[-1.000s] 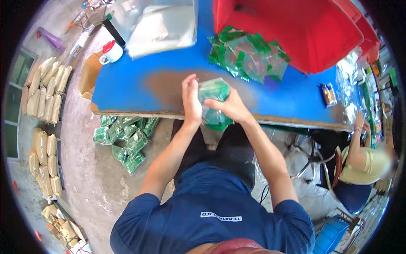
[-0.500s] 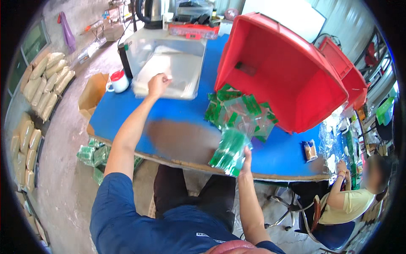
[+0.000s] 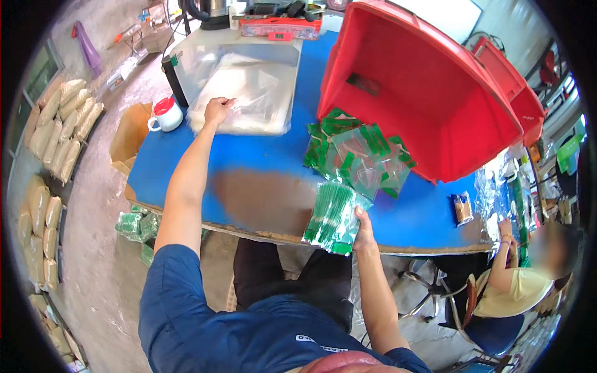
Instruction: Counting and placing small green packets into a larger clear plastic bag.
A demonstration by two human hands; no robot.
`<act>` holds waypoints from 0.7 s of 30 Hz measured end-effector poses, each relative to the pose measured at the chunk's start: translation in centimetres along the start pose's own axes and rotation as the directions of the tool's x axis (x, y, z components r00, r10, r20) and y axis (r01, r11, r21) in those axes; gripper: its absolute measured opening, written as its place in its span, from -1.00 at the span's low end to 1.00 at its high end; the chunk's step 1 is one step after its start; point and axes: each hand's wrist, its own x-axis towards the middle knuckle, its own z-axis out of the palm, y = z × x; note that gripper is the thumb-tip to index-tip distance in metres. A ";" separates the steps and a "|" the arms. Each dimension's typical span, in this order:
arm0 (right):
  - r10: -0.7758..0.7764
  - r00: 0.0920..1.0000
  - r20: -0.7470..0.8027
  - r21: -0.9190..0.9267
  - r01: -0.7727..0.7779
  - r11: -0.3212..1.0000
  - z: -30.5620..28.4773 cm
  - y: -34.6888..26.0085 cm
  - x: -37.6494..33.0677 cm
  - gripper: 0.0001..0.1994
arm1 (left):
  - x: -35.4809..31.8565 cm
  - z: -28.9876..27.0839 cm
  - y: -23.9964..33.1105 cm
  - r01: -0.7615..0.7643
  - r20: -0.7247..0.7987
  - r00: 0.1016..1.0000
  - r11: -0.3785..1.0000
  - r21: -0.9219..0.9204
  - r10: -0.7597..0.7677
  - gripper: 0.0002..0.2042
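"Where's the packet stack (image 3: 329, 214)?"

"In the right hand (image 3: 365, 233), gripped by its right edge with the thumb on top, near the front edge of the bench (image 3: 258, 155)."

"And the left hand (image 3: 217, 112)?"

"Reaching forward, fingers bunched over the clear bags (image 3: 264, 105). I can't tell from here whether they've pinched one."

"What's around them?"

"Loose packets (image 3: 354, 158) just past the right hand, spread before the red bin (image 3: 423, 99), which lies tipped with its mouth this way. The mug (image 3: 166, 115) sits left of the left hand. Well off to the right hand's right, a snack pack (image 3: 461, 208), then a seated co-worker (image 3: 513, 292)."
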 end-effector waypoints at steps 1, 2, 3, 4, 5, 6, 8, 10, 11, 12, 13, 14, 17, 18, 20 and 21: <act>-0.014 1.000 0.005 -0.001 0.014 1.000 0.5 0.1 -0.1 -0.35 | -0.7 -0.6 0.6 -0.034 -0.095 0.995 0.999 0.023 0.036 -0.65; -0.031 1.000 -0.004 0.008 0.031 0.999 0.5 0.4 -0.4 -0.35 | -1.9 -0.7 1.8 -0.076 -0.170 0.982 0.996 0.049 0.083 -0.66; -0.041 0.999 -0.015 0.023 0.041 0.999 -0.6 0.9 0.3 -0.36 | -2.8 -1.0 3.1 -0.094 -0.142 0.984 0.993 0.073 0.104 -0.66; -0.027 0.999 -0.023 0.017 0.028 0.999 -0.8 0.9 0.3 -0.35 | -4.6 -2.0 5.6 -0.165 -0.142 0.972 0.976 0.141 0.185 -0.65; -0.046 0.997 -0.069 -0.052 0.042 0.998 -1.0 0.8 0.3 -0.35 | -6.5 -2.9 7.9 -0.233 -0.135 0.955 0.949 0.211 0.264 -0.65; -0.060 0.997 -0.054 -0.048 0.058 0.997 -0.5 0.6 0.3 -0.35 | -8.6 -3.5 9.1 -0.239 -0.100 0.958 0.939 0.248 0.270 -0.65; -0.052 0.998 -0.044 0.003 0.052 0.999 -0.4 0.2 0.3 -0.37 | -12.7 -4.0 11.3 -0.417 -0.024 0.902 0.883 0.215 0.432 -0.64; -0.080 0.996 0.034 0.046 0.079 0.996 -0.8 -0.2 0.4 -0.44 | -17.4 -4.0 13.6 -0.346 0.192 0.926 0.933 0.094 0.324 -0.66; -0.088 0.992 0.089 0.075 0.082 0.994 0.2 -0.6 0.0 -0.46 | -19.3 -4.0 13.9 -0.353 0.262 0.914 0.926 0.135 0.310 -0.66; -0.091 0.993 0.081 0.061 0.086 0.994 -1.0 -0.3 0.6 -0.46 | -21.0 -3.6 14.4 -0.366 0.334 0.895 0.916 0.166 0.298 -0.67; -0.110 0.990 0.084 0.046 0.107 0.993 -1.1 -0.1 0.7 -0.41 | -22.7 -2.8 13.9 -0.380 0.351 0.880 0.918 0.113 0.321 -0.65; -0.134 0.987 0.090 0.027 0.132 0.991 -0.9 -0.2 0.7 -0.36 | -23.9 -2.1 13.5 -0.371 0.390 0.876 0.913 0.168 0.284 -0.63; -0.145 0.986 0.078 0.088 0.138 0.987 0.3 -0.5 0.0 -0.46 | -26.0 -1.0 11.6 -0.273 0.418 0.889 0.950 0.151 0.188 -0.67; -0.146 0.987 0.073 0.087 0.140 0.986 0.6 -0.2 -0.4 -0.46 | -26.7 -0.8 10.3 -0.279 0.357 0.897 0.960 -0.002 0.261 -0.73; -0.187 0.981 -0.048 -0.008 0.187 0.982 1.8 0.1 -0.6 -0.46 | -27.6 -0.9 9.6 -0.300 0.283 0.899 0.940 -0.160 0.335 -0.79; -0.209 0.975 -0.078 -0.053 0.205 0.977 2.4 0.0 -0.9 -0.46 | -27.9 -0.9 9.4 -0.320 0.287 0.891 0.934 -0.156 0.353 -0.82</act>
